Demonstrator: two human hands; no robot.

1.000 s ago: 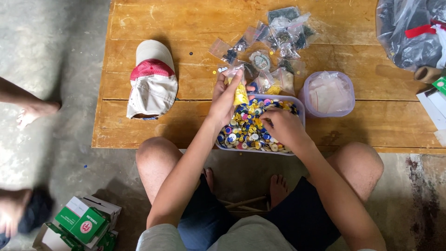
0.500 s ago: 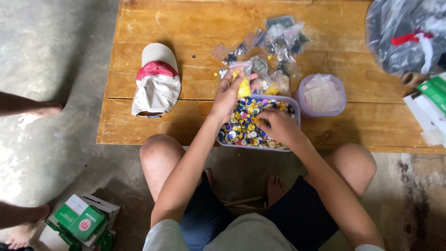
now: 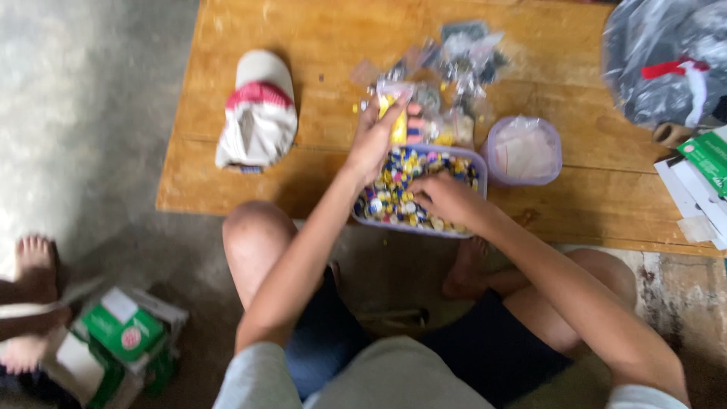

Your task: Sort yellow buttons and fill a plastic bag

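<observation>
The bag (image 3: 395, 121), a small clear plastic pouch with yellow pieces showing through it, is pinched in the left hand (image 3: 375, 140) just above the far rim of the tub (image 3: 473, 157). Its long axis runs roughly away from the person, from the hand toward the far side of the table (image 3: 303, 30), with the upper end tilted slightly right. Motion blur keeps its mouth and edges from being clear.

In the head view, the tub is a pale lilac, rounded rectangle sitting at the near edge of the table, its long side running left to right. It is filled with small beads (image 3: 394, 193) in yellow, blue, white and red. The right hand (image 3: 447, 198) lies inside the tub with fingers curled down into the beads; I cannot tell whether it grips any. The left hand's fingers are closed around the bag.

Just right of the tub, touching or nearly so, lies a lilac lid (image 3: 524, 149) with something pale on it. Beyond the tub is a heap of small clear packets (image 3: 466, 57). A white and red cap (image 3: 257, 113) rests well to the left on the table. A grey plastic sack (image 3: 666, 60) sits at the far right corner, with green and white boxes (image 3: 708, 178) below it. On the floor at lower left is a green carton (image 3: 121, 333), beside another person's bare foot (image 3: 34, 261).
</observation>
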